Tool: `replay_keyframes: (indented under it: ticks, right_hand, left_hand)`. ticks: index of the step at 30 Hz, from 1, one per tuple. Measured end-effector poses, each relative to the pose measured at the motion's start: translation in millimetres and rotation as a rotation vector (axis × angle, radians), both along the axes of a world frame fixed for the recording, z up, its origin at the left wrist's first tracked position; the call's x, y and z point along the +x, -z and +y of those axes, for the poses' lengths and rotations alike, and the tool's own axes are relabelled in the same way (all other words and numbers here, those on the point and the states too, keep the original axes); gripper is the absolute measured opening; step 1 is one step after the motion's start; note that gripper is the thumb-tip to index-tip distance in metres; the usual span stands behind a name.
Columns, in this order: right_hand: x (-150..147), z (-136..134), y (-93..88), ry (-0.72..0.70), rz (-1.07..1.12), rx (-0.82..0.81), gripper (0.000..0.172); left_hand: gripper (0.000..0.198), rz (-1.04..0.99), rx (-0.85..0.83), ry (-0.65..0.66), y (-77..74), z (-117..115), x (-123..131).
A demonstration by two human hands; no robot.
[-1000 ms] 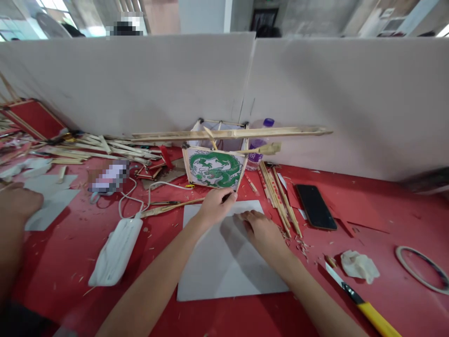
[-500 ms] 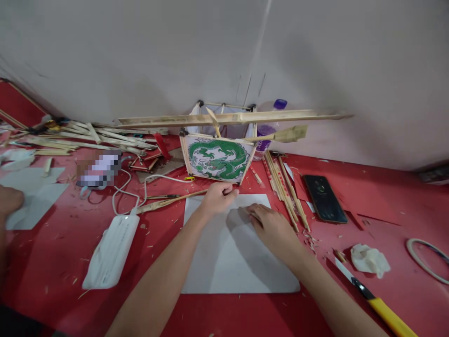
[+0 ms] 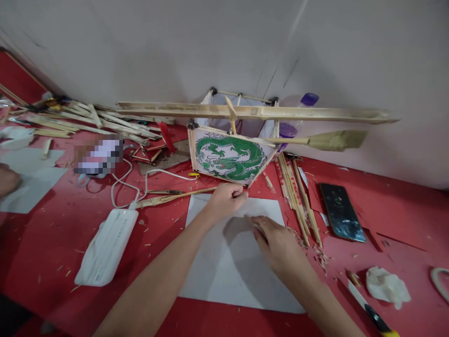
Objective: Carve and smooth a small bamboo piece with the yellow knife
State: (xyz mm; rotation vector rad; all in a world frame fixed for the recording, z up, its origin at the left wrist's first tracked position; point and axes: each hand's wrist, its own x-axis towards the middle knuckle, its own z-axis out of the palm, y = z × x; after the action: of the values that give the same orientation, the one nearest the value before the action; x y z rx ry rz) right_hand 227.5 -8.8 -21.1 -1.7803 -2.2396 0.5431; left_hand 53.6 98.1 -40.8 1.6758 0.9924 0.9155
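Observation:
My left hand [image 3: 228,199] is closed in a fist at the top edge of a sheet of white paper [image 3: 224,262], just below the lower corner of a lantern [image 3: 231,157]. What its fingers hold, if anything, is hidden. The lantern has a stick frame and a green dragon on its front panel. Over the right part of the paper, my right hand [image 3: 275,238] has its fingers pinched together. Something thin and pale may show at their tips, too small to name.
Long bamboo strips [image 3: 308,112] lie across the lantern, near a purple-capped bottle [image 3: 309,99]. Sticks [image 3: 296,201], a phone [image 3: 342,213], crumpled tissue [image 3: 387,286] and a bare-bladed utility knife [image 3: 373,318] lie right. Left are a white power bank [image 3: 107,248] and another person's hand [image 3: 9,180].
The view has shifted and tilted, so things on the right appear farther right. Both my hands keep nearly the same pose over the paper, the left one still by the lantern's corner.

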Motion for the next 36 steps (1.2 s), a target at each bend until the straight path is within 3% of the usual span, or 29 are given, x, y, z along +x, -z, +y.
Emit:
replay_keyframes:
  ticks: [7, 10, 12, 15, 18, 23, 26, 33, 36]
  right_hand:
    - [-29, -22, -4.4, -0.164, 0.009, 0.004, 0.040]
    - [-13, -11, 1.8, -0.094, 0.007, 0.038, 0.037]
    - [3, 0, 7.8, 0.016, -0.029, 0.127, 0.033]
    - [20, 13, 15.8, 0.064, -0.047, 0.244, 0.031]
    - [14, 10, 18.4, 0.003, -0.030, 0.248, 0.032]
    - [-26, -24, 13.2, -0.223, -0.007, 0.195, 0.039]
    - [-34, -31, 8.1, -0.304, -0.018, 0.136, 0.043]
    - [-1, 1, -0.7, 0.062, -0.092, 0.064, 0.033]
    - [-9, -4, -3.1, 0.017, -0.066, 0.030, 0.036]
  left_hand:
    - [0.043, 0.065, -0.001, -0.012, 0.8, -2, 1]
    - [0.043, 0.080, -0.001, -0.015, -0.8, -1, 1]
    - [0.042, 0.084, 0.010, 0.000, -2.1, -1, 0]
    - [0.042, 0.066, 0.025, 0.016, -3.0, 0, -2]
    - [0.042, 0.056, 0.038, 0.025, -2.0, 1, -2]
    - [0.044, 0.061, 0.049, 0.017, 1.2, 1, -1]
    - [0.044, 0.043, 0.055, 0.021, 3.1, 0, -1]
    - [0.044, 0.050, 0.071, 0.005, 9.3, 3, 2]
    - [0.045, 0.050, 0.083, -0.013, 10.9, 4, 3]
